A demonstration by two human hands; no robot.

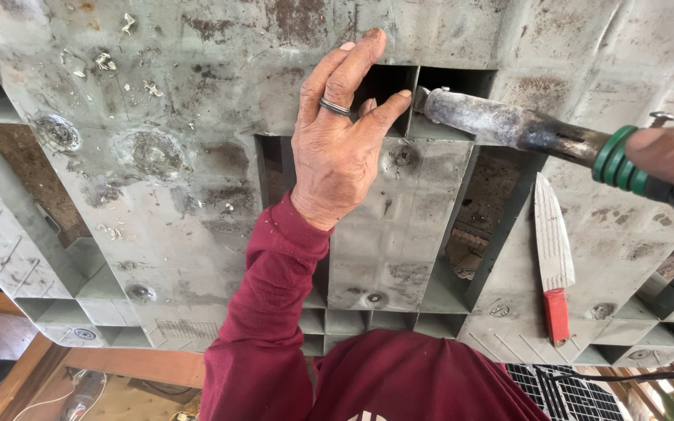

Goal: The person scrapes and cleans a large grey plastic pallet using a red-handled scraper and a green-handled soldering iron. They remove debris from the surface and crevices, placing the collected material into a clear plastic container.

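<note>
A worn grey plastic pallet fills the view. My left hand, wearing a dark ring, lies flat on it, fingers at the upper edge of a rectangular opening. The thumb reaches the rib beside the tool's tip, and I see nothing held in this hand. My right hand enters from the right edge, gripping a tool with a green ribbed handle. The tool's scorched metal shaft points left, with its tip at the rib in the opening, touching or almost touching my thumb.
A knife with a pale blade and a red handle lies on the pallet, right of centre. The pallet has several open cells and cut-outs. Wooden floor shows at the lower left, and a dark cable runs past a grid-patterned panel at the lower right.
</note>
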